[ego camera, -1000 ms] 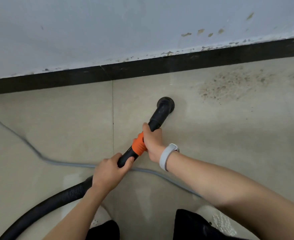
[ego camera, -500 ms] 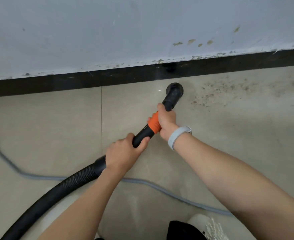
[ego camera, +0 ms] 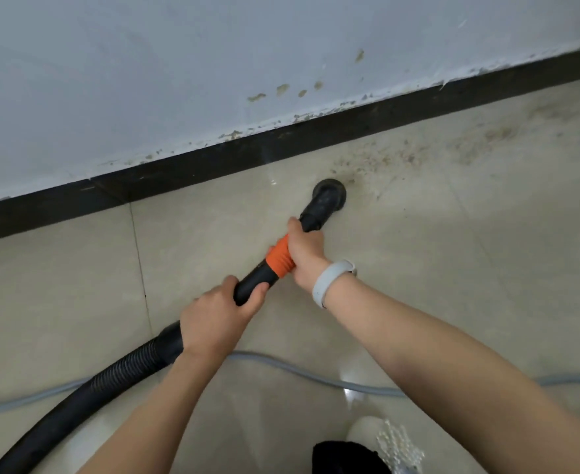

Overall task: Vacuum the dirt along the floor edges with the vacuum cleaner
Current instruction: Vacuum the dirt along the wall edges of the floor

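My right hand point(ego camera: 304, 256) grips vacuum wand point(ego camera: 283, 256) at orange collar point(ego camera: 280, 256), fingers curled round it, white wristband point(ego camera: 329, 280) on wrist. My left hand point(ego camera: 218, 318) grips black tube lower down, thumb and fingers wrapped round. Wand long axis runs diagonal, lower left to upper right, pointing toward black skirting point(ego camera: 281, 145). Round nozzle point(ego camera: 329, 195) down on tile floor point(ego camera: 452, 254), near skirting, at edge of dirt patch point(ego camera: 384, 162). Ribbed hose point(ego camera: 86, 393) trails off lower left. Grey cable point(ego camera: 302, 372) lies across floor beneath my arms.
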A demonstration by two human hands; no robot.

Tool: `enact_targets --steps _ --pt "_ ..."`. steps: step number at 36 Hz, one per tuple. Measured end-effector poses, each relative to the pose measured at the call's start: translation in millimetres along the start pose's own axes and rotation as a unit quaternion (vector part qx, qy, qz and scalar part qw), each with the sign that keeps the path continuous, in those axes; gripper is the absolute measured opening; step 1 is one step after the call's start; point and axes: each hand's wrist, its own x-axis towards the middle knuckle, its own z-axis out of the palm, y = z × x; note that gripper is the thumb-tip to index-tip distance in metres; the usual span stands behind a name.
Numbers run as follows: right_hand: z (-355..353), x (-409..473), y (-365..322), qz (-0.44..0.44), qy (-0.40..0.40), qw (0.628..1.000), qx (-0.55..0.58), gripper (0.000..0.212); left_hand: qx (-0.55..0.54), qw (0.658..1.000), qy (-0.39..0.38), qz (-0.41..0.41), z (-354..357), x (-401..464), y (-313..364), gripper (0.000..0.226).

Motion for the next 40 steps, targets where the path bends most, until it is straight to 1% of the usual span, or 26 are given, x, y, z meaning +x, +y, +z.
enact_targets --steps 2,4,5,7,9,11,14,15,17,19,22,24,27,28,30,32,35,38,40 --pt "15 10 -11 -0.009 -0.032 0.999 -0.042 0.039 -0.009 0.999 0.001 -0.042 -2 9 6 0.051" --pt "25 19 -17 -0.011 -0.054 0.995 -0.082 0.056 -0.019 0.998 0.004 -0.062 -4 16 8 0.049" --pt "28 24 -17 -0.011 -0.060 0.994 -0.094 0.060 -0.020 0.998 0.003 -0.067 -4 18 9 0.050" --pt "28 26 -16 -0.015 -0.056 0.994 -0.097 0.061 -0.025 0.998 -0.001 -0.064 -3 21 9 0.050" --pt "20 24 -12 -0.024 -0.034 0.996 -0.074 0.063 -0.029 0.998 -0.020 -0.054 -4 21 12 0.049" --pt "3 20 -7 -0.027 -0.003 0.999 -0.043 0.058 -0.029 0.998 -0.042 -0.027 -3 18 16 0.048" --pt "-34 12 4 -0.019 0.043 0.999 0.011 0.034 -0.015 0.997 -0.062 0.040 5 4 24 0.058" --pt "-48 9 7 -0.014 0.058 0.998 0.026 0.029 -0.020 0.996 -0.063 0.061 9 -1 27 0.059" --pt "-73 0 12 -0.007 0.085 0.995 0.056 0.022 -0.028 0.992 -0.065 0.106 18 -11 34 0.055" --pt "-92 -8 12 -0.009 0.104 0.991 0.081 0.017 -0.010 0.986 -0.065 0.155 24 -16 41 0.050" --pt "-101 -10 7 -0.015 0.125 0.988 0.092 0.014 -0.002 0.982 -0.042 0.184 28 -13 48 0.048" --pt "-95 -4 2 -0.020 0.127 0.987 0.101 0.014 -0.002 0.984 -0.031 0.173 29 -7 49 0.050" --pt "-75 10 -13 -0.025 0.105 0.990 0.090 0.016 -0.011 0.992 -0.016 0.128 23 8 52 0.057" --pt "-66 15 -20 -0.025 0.091 0.992 0.085 0.016 -0.011 0.994 -0.018 0.106 19 15 53 0.058" --pt "-47 24 -32 -0.028 0.055 0.996 0.072 0.019 -0.013 0.999 -0.025 0.047 14 27 54 0.051" --pt "-28 31 -40 -0.027 0.008 0.999 0.044 0.021 -0.020 1.000 -0.018 0.009 8 36 51 0.049" --pt "-6 34 -45 -0.016 -0.054 0.998 0.009 0.024 -0.030 0.999 -0.004 -0.020 3 42 40 0.051" --pt "2 36 -47 -0.016 -0.083 0.996 -0.003 0.026 -0.039 0.998 0.001 -0.041 2 46 34 0.050" --pt "-2 39 -51 -0.016 -0.092 0.996 -0.003 0.027 -0.037 0.999 -0.002 -0.039 5 50 37 0.050"
